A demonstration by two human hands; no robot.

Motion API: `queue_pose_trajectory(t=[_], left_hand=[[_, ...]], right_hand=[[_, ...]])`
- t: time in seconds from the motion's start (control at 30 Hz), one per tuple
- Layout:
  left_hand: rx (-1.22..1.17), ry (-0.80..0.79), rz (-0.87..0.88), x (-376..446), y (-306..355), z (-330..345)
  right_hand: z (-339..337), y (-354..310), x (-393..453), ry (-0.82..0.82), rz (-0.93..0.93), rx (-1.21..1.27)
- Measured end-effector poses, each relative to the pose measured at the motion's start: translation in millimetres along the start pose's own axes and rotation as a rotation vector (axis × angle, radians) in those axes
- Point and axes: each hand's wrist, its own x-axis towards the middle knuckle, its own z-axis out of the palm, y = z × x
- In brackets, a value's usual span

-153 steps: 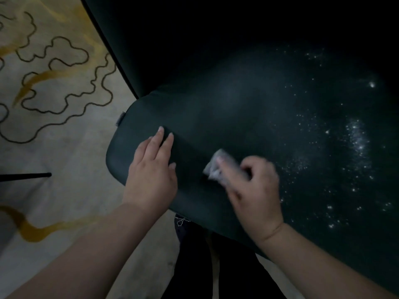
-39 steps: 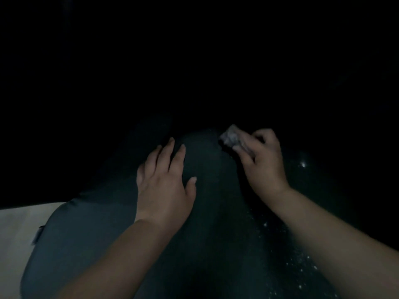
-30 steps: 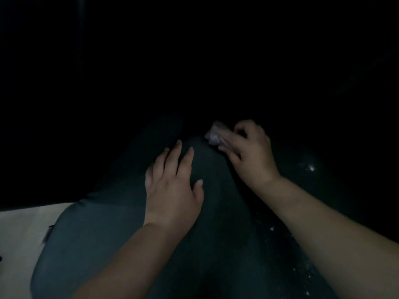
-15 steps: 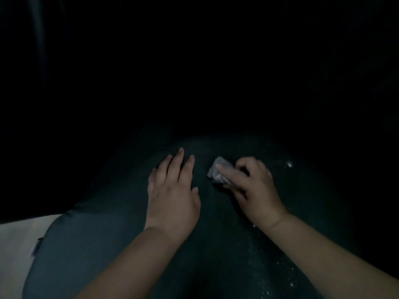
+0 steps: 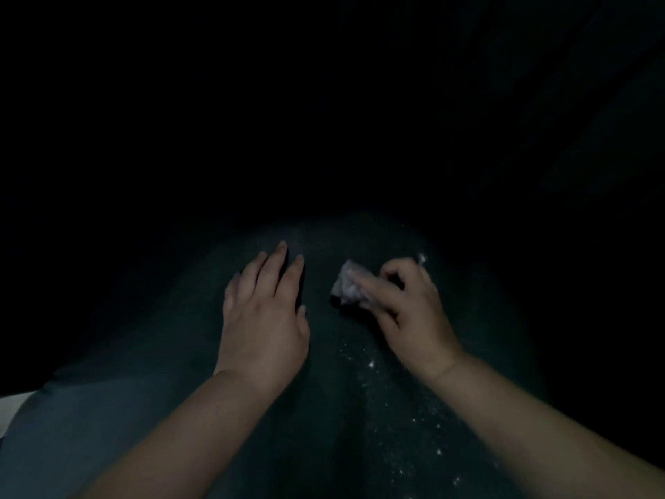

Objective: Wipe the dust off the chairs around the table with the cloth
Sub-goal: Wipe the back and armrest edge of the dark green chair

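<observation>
Left hand [image 5: 264, 315] lies flat, fingers spread, on the dark chair seat [image 5: 324, 408] — right hand [image 5: 414, 311] pinches a crumpled cloth [image 5: 347, 288] against it, dust specks [image 5: 414, 408] nearby.

Matt dusty chair seat [image 5: 144, 408]; crumpled cloth [image 5: 347, 287]

I count two hands over one dark chair seat [image 5: 144, 426]: one left hand [image 5: 264, 318] lying flat near the seat's middle, and one right hand [image 5: 414, 311] just beside it. There is one small pale cloth [image 5: 347, 288], a single crumpled wad. White dust specks [image 5: 414, 419] scatter toward the seat's right edge, too many and too fine to number.
</observation>
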Motion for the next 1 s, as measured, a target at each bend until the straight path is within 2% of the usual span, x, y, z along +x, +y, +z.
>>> queue_pose_trajectory(t=[0.13,0.2,0.27,0.37,0.53,0.6,0.7,0.77,0.83,0.9,1.0], left_hand=[[0.007,0.010,0.016,4,3,-1],[0.017,0.016,0.020,8,3,1],[0.019,0.015,0.025,10,4,2],[0.024,0.006,0.020,11,6,3],[0.029,-0.012,0.028,11,8,0],[0.039,-0.014,0.036,10,6,-1],[0.039,-0.004,0.048,10,3,0],[0.039,0.008,0.058,9,0,2],[0.035,0.013,0.068,8,-2,3],[0.024,0.008,0.066,6,-3,3],[0.019,-0.010,0.053,0,-5,-1]], right_hand=[[-24,47,62,0.248,0.215,-0.087],[-30,68,83,0.210,0.321,-0.124],[-21,69,75,0.189,0.351,-0.169],[-8,47,37,0.214,0.301,-0.120],[-7,22,-25,0.046,0.176,0.041],[-12,28,-13,0.098,0.201,0.085],[-20,52,40,0.228,0.284,0.011],[-18,59,63,0.201,0.369,0.006],[-8,46,54,0.190,0.364,-0.062],[-1,24,21,0.148,0.277,-0.081],[2,-2,-32,-0.040,0.141,-0.042]])
